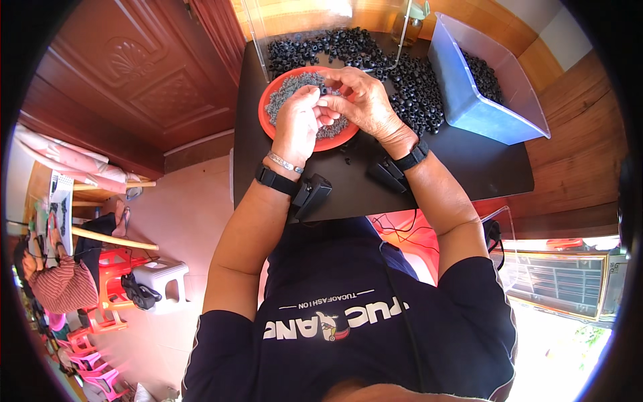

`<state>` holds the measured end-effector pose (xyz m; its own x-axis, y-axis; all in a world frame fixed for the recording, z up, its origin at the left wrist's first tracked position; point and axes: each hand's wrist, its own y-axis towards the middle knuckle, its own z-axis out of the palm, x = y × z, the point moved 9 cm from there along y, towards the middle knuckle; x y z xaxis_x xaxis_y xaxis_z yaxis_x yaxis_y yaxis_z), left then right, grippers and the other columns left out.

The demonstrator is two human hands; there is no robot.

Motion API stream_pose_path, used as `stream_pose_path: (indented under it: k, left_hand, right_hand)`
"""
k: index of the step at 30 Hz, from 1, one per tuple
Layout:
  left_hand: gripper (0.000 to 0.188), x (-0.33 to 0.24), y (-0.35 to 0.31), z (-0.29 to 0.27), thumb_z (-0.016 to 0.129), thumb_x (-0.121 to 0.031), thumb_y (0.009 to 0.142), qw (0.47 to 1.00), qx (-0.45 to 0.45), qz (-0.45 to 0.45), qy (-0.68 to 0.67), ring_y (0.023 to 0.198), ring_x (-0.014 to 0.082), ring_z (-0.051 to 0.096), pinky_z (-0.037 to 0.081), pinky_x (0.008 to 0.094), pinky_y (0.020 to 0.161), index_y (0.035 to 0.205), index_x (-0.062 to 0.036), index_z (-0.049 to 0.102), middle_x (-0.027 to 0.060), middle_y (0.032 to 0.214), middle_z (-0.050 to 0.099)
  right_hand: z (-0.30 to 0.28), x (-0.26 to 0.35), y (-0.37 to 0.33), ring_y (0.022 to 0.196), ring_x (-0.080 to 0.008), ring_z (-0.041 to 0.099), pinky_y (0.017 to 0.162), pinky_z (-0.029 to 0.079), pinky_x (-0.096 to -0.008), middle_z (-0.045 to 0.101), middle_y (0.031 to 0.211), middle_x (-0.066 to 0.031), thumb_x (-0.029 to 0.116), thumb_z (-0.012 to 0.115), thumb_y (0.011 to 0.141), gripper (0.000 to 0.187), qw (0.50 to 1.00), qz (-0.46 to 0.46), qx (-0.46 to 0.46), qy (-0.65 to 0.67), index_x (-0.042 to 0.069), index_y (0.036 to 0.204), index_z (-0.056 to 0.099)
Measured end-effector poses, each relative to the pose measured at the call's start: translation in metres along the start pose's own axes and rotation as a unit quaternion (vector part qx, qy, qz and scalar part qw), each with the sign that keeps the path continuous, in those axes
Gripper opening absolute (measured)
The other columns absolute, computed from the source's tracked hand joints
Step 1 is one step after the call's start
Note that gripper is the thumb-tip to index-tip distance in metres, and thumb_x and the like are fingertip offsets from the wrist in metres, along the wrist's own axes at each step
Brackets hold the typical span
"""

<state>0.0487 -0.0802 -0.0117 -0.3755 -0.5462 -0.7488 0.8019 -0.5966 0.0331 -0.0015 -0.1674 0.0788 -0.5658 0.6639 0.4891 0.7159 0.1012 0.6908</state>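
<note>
Both of my hands meet above an orange-red bowl [266,120] that holds many small grey pieces [281,94]. My left hand [299,124] is closed, with a small black round part [323,90] pinched at its thumb and fingertips. Right beside it, my right hand [367,104] has its thumb and fingers drawn together at the same part. Whatever the right fingertips grip is too small to make out. Around the bowl's far and right sides lies a heap of similar black parts [416,94] on the dark table [469,167].
A blue plastic bin [462,100] with more black parts stands at the right. A clear panel frame [254,40] rises behind the bowl. Black devices [313,194] hang from my wrist straps. Another person [63,285] sits at far left, near red and white stools [164,281].
</note>
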Motion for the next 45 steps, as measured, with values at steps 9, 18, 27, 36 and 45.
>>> stream_pose_path:
  k: [9, 18, 27, 36, 45]
  left_hand:
    - [0.018, -0.001, -0.001, 0.001, 0.044, -0.018, 0.092, 1.0, 0.008, -0.01, 0.007, 0.068, 0.0189, 0.06, 0.047, 0.0284, 0.061, 0.097, -0.003, 0.054, 0.0072, 0.082, 0.061]
    - [0.02, -0.001, -0.001, 0.002, 0.046, -0.02, 0.091, 1.0, 0.014, -0.016, 0.014, 0.068, 0.0188, 0.06, 0.046, 0.028, 0.061, 0.098, -0.0028, 0.054, 0.0064, 0.081, 0.06]
    - [0.021, -0.002, -0.001, 0.003, 0.046, -0.021, 0.091, 0.999, 0.009, -0.015, 0.031, 0.067, 0.0172, 0.06, 0.046, 0.027, 0.06, 0.098, -0.0031, 0.055, 0.0047, 0.08, 0.06]
    - [0.019, -0.003, -0.002, 0.005, 0.046, -0.021, 0.09, 0.999, 0.012, -0.015, 0.047, 0.067, 0.0159, 0.059, 0.045, 0.0257, 0.06, 0.095, -0.0053, 0.055, 0.0031, 0.078, 0.059]
    - [0.018, -0.002, -0.003, 0.004, 0.046, -0.022, 0.09, 0.998, -0.006, -0.03, 0.055, 0.066, 0.0148, 0.059, 0.044, 0.0245, 0.059, 0.093, -0.0071, 0.055, 0.0027, 0.076, 0.059]
  right_hand:
    - [0.001, -0.008, -0.001, 0.068, -0.0144, 0.059, 0.065, 0.05, -0.0257, 0.062, 0.088, -0.0066, 0.008, 0.073, 0.073, 0.033, 0.999, 0.028, 0.009, 0.027, 0.005, 0.105, 0.063]
    - [0.003, -0.005, -0.002, 0.07, -0.0148, 0.058, 0.065, 0.049, -0.0256, 0.061, 0.088, -0.0059, 0.006, 0.072, 0.074, 0.03, 0.998, 0.017, 0.021, 0.054, 0.007, 0.103, 0.064]
    - [0.003, -0.002, -0.002, 0.073, -0.0155, 0.059, 0.066, 0.049, -0.0265, 0.061, 0.089, -0.0065, 0.008, 0.072, 0.074, 0.03, 0.999, 0.016, 0.028, 0.043, 0.006, 0.103, 0.064]
    - [0.005, -0.004, -0.003, 0.074, -0.0168, 0.059, 0.066, 0.049, -0.0269, 0.061, 0.09, -0.0074, 0.008, 0.071, 0.075, 0.028, 0.999, 0.0, 0.029, 0.039, 0.006, 0.102, 0.063]
    - [0.006, -0.002, -0.002, 0.074, -0.0164, 0.058, 0.065, 0.049, -0.0265, 0.06, 0.087, -0.0061, 0.007, 0.072, 0.074, 0.028, 0.998, 0.016, 0.037, 0.048, 0.007, 0.101, 0.063]
